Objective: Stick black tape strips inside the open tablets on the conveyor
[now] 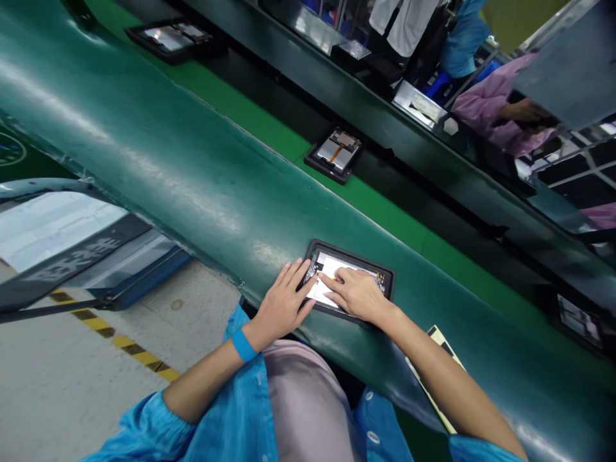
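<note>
An opened tablet [389,276] in a black frame lies on the green bench right in front of me, its pale inside and small circuit parts facing up. My left hand [283,298] rests flat with fingers stretched over the tablet's left end. Across the middle of the tablet lies my right hand [359,294], its index finger pointing onto the inside near the left fingertips. The other right fingers are partly bent, and I cannot make out anything held in them. Beneath my right forearm is a pale yellow sheet [436,333] with dark marks.
Beyond the bench [192,173] runs a green conveyor belt [269,135] carrying another opened tablet [337,153], one farther left [173,37] and one at right [580,321]. Across it, a person's pink sleeve [495,96] shows. A blue-grey cart [129,276] stands at left.
</note>
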Tool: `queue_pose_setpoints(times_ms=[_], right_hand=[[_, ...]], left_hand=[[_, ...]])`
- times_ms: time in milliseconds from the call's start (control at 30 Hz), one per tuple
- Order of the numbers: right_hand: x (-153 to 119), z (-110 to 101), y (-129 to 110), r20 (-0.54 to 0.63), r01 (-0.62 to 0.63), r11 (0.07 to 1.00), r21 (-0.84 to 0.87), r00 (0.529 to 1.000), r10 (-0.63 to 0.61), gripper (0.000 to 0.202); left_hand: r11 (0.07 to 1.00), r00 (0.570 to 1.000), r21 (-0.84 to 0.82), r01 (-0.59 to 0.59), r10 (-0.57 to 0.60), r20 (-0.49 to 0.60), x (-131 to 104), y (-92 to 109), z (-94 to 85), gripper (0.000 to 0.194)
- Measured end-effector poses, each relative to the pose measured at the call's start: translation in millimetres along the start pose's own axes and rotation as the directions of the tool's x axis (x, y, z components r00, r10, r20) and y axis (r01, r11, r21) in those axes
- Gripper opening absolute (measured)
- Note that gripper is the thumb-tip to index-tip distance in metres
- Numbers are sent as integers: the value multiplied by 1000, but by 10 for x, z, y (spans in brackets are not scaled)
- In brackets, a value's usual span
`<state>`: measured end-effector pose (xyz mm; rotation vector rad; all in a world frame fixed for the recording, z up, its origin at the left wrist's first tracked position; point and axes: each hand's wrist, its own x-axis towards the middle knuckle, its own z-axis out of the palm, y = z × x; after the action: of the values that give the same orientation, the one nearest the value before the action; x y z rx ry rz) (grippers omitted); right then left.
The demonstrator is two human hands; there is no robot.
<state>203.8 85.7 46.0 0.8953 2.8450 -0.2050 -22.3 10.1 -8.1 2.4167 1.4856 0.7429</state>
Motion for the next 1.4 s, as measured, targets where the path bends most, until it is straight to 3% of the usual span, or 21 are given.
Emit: queue_pose_setpoints(times_ms=[400, 733, 833, 933, 1000, 1100, 1233, 1400], right_hand=[[210, -64, -117, -74, -250, 904, 347, 954, 292, 16], [346, -62, -144, -18, -224, 956, 190, 973, 231, 12], [300, -67, -117, -53, -229, 936, 269, 966, 252, 12], [214, -68, -62, -158, -227, 869, 440, 933, 324, 11], [151, -70, -30, -221, -219, 819, 530, 897, 383, 14], [89, -96, -41, -269, -188, 770, 610, 864, 425, 19], [84, -194, -190, -305, -108, 745, 658, 867, 394, 20], [142, -328, -381, -340, 6, 758, 652, 896, 286, 21]], left_hand=[[1000, 1000, -24, -4, 5, 17, 39, 0, -46, 47], [998, 1000, -64, -1, 1, 10, 50, 5, -47, 48], [995, 1000, -101, 12, -12, 2, 41, -15, -78, 50], [964, 994, -255, 75, -93, -59, 11, -51, -186, 50], [884, 982, -451, 125, -176, -73, -8, -73, -287, 51], [631, 971, -757, 170, -240, 18, -7, -90, -414, 57], [301, 962, -921, 246, -196, 192, 35, -88, -461, 65], [181, 945, -928, 326, -104, 311, 60, -81, -434, 69]])
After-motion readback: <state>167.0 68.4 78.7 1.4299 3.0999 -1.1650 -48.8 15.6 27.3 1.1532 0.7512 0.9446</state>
